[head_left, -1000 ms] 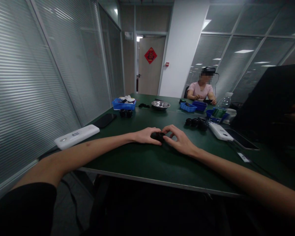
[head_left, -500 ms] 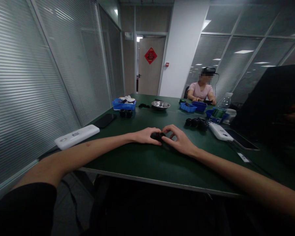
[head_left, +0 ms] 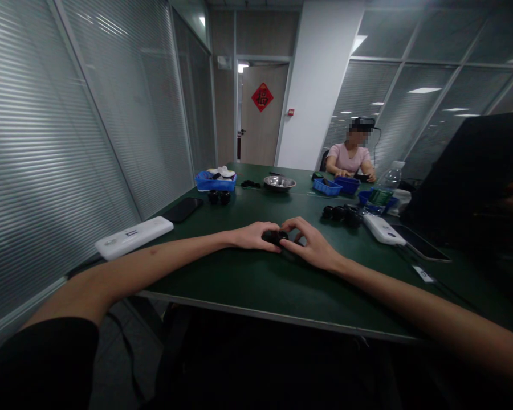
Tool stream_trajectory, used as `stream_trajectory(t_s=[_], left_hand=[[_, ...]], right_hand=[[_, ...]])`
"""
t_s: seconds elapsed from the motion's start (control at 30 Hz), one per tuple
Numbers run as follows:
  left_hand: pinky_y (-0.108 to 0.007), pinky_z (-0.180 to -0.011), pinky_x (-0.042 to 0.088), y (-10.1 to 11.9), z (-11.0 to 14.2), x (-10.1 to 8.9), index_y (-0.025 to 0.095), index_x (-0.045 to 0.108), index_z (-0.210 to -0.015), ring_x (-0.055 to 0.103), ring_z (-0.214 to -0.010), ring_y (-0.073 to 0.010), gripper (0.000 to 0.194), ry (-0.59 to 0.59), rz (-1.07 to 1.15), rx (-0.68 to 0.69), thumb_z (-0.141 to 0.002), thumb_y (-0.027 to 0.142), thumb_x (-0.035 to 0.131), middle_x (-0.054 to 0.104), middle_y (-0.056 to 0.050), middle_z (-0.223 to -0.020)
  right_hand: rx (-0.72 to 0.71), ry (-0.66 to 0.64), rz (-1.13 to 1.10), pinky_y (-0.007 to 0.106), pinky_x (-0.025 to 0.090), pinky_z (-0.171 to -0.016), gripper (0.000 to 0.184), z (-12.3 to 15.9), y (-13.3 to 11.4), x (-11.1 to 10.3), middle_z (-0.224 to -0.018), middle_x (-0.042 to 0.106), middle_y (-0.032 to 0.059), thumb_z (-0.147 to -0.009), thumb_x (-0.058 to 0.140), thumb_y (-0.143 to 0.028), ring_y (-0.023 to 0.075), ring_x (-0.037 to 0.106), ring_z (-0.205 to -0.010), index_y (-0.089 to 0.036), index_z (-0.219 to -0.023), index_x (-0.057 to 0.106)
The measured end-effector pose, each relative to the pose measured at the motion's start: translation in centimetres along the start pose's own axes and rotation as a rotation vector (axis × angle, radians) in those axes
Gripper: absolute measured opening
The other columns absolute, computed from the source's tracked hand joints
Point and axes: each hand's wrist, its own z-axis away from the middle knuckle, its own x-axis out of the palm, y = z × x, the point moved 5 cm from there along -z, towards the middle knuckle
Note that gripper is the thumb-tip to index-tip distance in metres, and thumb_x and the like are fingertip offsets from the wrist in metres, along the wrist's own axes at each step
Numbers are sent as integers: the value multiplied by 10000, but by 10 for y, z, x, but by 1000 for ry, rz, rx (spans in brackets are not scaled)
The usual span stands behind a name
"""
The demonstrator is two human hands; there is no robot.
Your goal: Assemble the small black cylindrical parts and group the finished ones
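Between my two hands, at the middle of the green table (head_left: 248,285), is a small black cylindrical part (head_left: 272,237). My left hand (head_left: 255,236) is wrapped round its left side, thumb in front and fingers behind. The fingertips and thumb of my right hand (head_left: 310,243) pinch its right end. The part is too dark to make out its details. Several similar black round parts (head_left: 341,214) sit to the right beyond my right hand. Two more black round parts (head_left: 219,197) stand farther off to the left.
A white power bank (head_left: 134,236) and a dark phone (head_left: 183,209) lie at the left. At the back are a blue basket (head_left: 216,183), a metal bowl (head_left: 279,183) and blue trays (head_left: 327,187). A bottle (head_left: 385,188) and another white device (head_left: 383,229) stand right. A person (head_left: 350,156) sits opposite.
My right thumb and fingertips have shifted slightly left on the black part. My left hand has stayed in place. The person opposite has lowered a hand.
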Motion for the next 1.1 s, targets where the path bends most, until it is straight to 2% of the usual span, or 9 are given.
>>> stream_trajectory(t_s=[0.27, 0.43, 0.63, 0.77, 0.97, 1.1], left_hand=[[-367, -981, 424, 1, 0, 0, 188, 608, -1314, 580, -1139, -248, 556, 6, 17, -3, -855, 468, 749, 637, -80, -1213], [-351, -931, 436, 0, 0, 1, 174, 637, -1239, 587, -1075, -237, 506, -6, 12, -17, -853, 481, 747, 637, -72, -1146], [-347, -945, 427, 2, 0, 0, 175, 619, -1275, 576, -1083, -234, 535, 0, 18, -7, -855, 482, 739, 623, -68, -1162], [-337, -905, 427, 4, 0, 0, 168, 640, -1217, 573, -1043, -228, 497, -8, -14, -11, -857, 497, 731, 617, -61, -1106], [-344, -912, 426, 2, 0, 0, 178, 619, -1269, 576, -1056, -232, 531, -2, -4, -10, -857, 494, 730, 621, -65, -1135], [-335, -896, 431, 2, 1, 0, 175, 637, -1211, 582, -1043, -229, 496, -3, 10, -12, -848, 497, 739, 624, -63, -1121]], right_hand=[[-36, -27, -11, 389, 596, -777, 230, 0, -4, 0, -1229, 607, 88, -961, 619, -361, 257, 617, -1076, -261, -1168, 631], [-23, 18, 4, 376, 596, -766, 217, 0, -4, -2, -1217, 604, 93, -942, 659, -390, 256, 615, -1077, -247, -1103, 634], [-43, -12, 18, 389, 589, -796, 231, 1, -3, 0, -1252, 590, 90, -959, 627, -352, 256, 615, -1094, -257, -1170, 643], [-32, 33, 24, 375, 589, -772, 230, 1, -3, -3, -1219, 600, 91, -935, 673, -376, 258, 611, -1093, -247, -1120, 629], [-56, 7, 18, 378, 591, -779, 225, 1, -5, -2, -1247, 595, 90, -950, 633, -337, 261, 611, -1114, -264, -1163, 638], [-42, 42, 41, 391, 588, -775, 231, 1, -7, -4, -1228, 600, 94, -927, 678, -380, 273, 610, -1110, -256, -1118, 639]])
